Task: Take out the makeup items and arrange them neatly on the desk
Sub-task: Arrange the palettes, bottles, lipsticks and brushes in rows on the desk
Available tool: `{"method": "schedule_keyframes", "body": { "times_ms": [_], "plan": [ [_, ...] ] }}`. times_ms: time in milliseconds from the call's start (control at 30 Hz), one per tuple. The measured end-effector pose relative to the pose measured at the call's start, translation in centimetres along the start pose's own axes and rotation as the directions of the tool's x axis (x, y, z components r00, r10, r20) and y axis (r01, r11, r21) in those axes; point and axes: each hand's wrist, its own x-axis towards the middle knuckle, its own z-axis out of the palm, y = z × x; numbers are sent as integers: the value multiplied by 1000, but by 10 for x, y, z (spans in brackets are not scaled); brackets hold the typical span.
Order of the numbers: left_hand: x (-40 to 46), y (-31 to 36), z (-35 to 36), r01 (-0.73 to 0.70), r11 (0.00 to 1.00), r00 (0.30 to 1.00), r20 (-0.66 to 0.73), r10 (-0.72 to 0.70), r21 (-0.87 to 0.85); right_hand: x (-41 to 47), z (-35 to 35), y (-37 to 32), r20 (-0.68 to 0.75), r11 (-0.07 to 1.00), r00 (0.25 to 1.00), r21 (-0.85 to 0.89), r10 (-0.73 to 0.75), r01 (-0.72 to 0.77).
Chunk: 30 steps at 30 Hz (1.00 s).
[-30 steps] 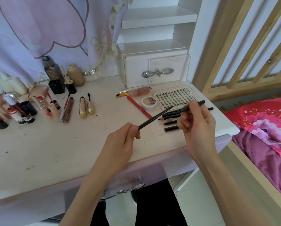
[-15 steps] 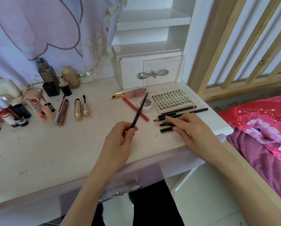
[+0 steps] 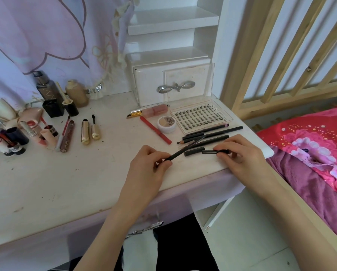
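My left hand [image 3: 148, 165] pinches the lower end of a thin black makeup pencil [image 3: 185, 149], which slants up and to the right just above the desk [image 3: 66, 182]. My right hand [image 3: 240, 153] pinches a short black pencil cap [image 3: 212, 151] that lies on the desk near the right edge. Beside it rests another short black cap [image 3: 194, 151]. Behind them lie several long black pencils [image 3: 212, 133] in a rough row. A red pencil [image 3: 156, 130], a round concealer pot [image 3: 166, 124] and a lash tray [image 3: 201, 116] sit further back.
Bottles, lipsticks and gold tubes [image 3: 85, 132] crowd the desk's left rear. A white drawer unit [image 3: 171, 85] stands at the back under shelves. A wooden bed rail [image 3: 281, 55] and a pink blanket [image 3: 310, 143] lie to the right.
My left hand lowered the pencil from near upright to a low slant toward the right. My right hand slid off the pencil row and took hold of the short cap.
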Motion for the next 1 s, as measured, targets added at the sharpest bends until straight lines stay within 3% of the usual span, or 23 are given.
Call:
{"method": "schedule_keyframes", "body": {
  "times_ms": [133,333,567,800,1000],
  "plan": [
    [6,11,16,-25,995,1000,10,24,92,-4,-4,-1,44,991,997,117,55,-60],
    [12,28,30,-176,972,984,-3,179,157,-5,-4,1,-30,963,996,259,80,-70],
    [14,28,41,-144,984,990,19,143,106,-7,-1,14,-14,998,999,36,-46,46],
    [14,23,46,-135,983,990,-33,140,123,1,8,15,12,981,984,-74,-180,180],
    [15,20,39,-128,986,991,-34,132,110,7,15,11,25,974,977,-72,-212,213]
  ]
}}
